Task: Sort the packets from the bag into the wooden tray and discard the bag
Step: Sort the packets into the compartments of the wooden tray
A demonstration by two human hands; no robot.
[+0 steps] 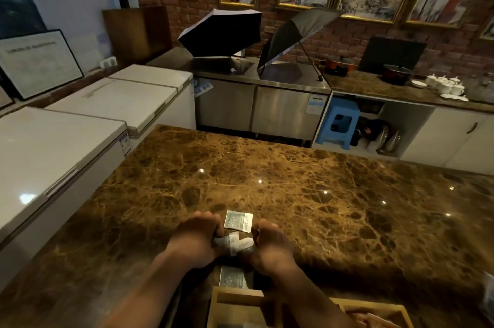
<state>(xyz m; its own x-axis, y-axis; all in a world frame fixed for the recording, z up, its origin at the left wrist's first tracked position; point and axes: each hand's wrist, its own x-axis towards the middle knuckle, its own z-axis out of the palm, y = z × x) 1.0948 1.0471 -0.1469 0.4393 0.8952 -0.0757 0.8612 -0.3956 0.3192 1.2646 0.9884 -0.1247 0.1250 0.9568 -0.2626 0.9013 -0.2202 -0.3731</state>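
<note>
Step in hand: gathering packets on the brown marble bench [307, 188], ahead of sorting them into the tray.

Left hand [196, 239]: curled inward, fingers closed against the left side of a small bunch of grey-and-white packets [234, 243].
Right hand [270, 246]: curled likewise against the right side of the same bunch. The two hands are close together with the bunch clamped between them, resting at the bench surface.

Loose packet [238, 221]: lies flat just beyond the fingertips, touching or nearly touching the bunch; printed face up.
Second packet [234, 277]: lies between the wrists, just beside the tray's far rim.

Wooden tray [238, 294]: at the near edge of the view, divided into compartments. The left compartment is mostly hidden; contents cannot be told. The right compartment [374, 314] shows something reddish, too blurred to name.

Bag: not identifiable in this view; a pale shape at the far right edge cannot be made out.

Next move, by judgement: lift the bunch clear and carry it back toward the person to a tray compartment, then collect both stray packets. Risk: thin packets slipping from a two-sided squeeze.
</note>
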